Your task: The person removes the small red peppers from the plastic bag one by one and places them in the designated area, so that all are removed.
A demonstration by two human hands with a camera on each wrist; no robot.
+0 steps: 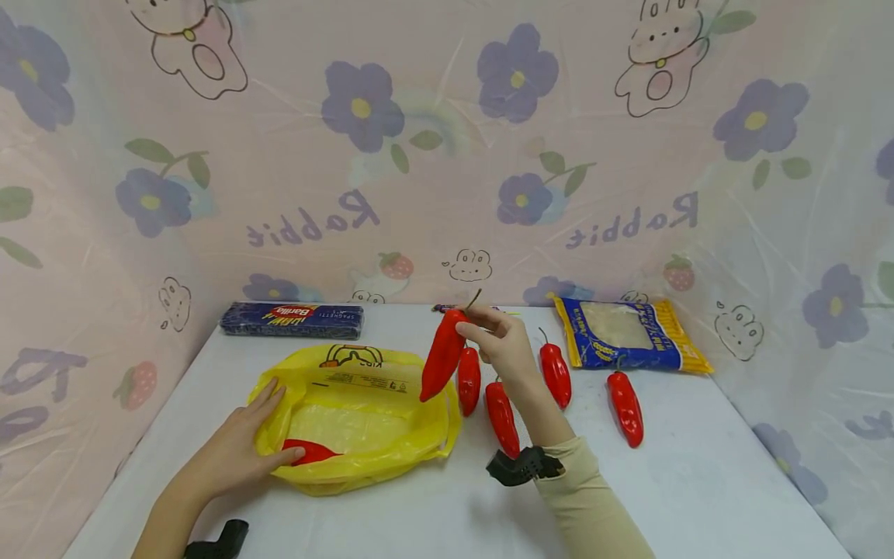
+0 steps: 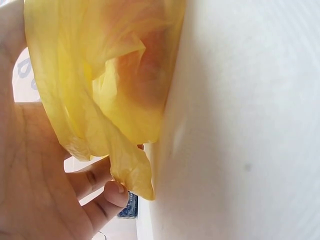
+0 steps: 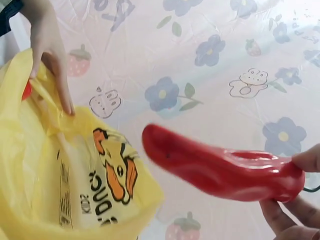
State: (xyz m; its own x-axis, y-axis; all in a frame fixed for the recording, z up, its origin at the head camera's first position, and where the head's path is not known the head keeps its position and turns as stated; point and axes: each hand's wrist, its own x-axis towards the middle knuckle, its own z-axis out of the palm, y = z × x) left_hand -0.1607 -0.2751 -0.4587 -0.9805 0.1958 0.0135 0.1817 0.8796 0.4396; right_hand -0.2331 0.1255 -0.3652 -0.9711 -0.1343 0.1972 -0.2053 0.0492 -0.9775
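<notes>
A yellow plastic bag (image 1: 349, 473) lies with its mouth gaping, and one red chili pepper (image 1: 314, 453) shows inside it. My left hand (image 1: 233, 442) is at the bag's left rim, thumb and fingers spread apart against the plastic; in the left wrist view the bag hides some fingertips. Just above the bag's right side, my right hand (image 1: 499, 341) pinches another red pepper (image 3: 215, 167) near its stem end, the tip pointing down toward the bag. Several more red peppers lie to the right, including one near the right wrist (image 1: 503, 419) and another farther out (image 1: 625, 410).
A dark blue spaghetti pack (image 1: 293, 320) lies at the back left of the white table (image 1: 698, 481). Toward the back right is a blue and yellow packet (image 1: 621, 334) with a clear window. A small thin wrapped item (image 1: 444, 308) sits at the back edge. A printed curtain (image 1: 447, 178) surrounds the table.
</notes>
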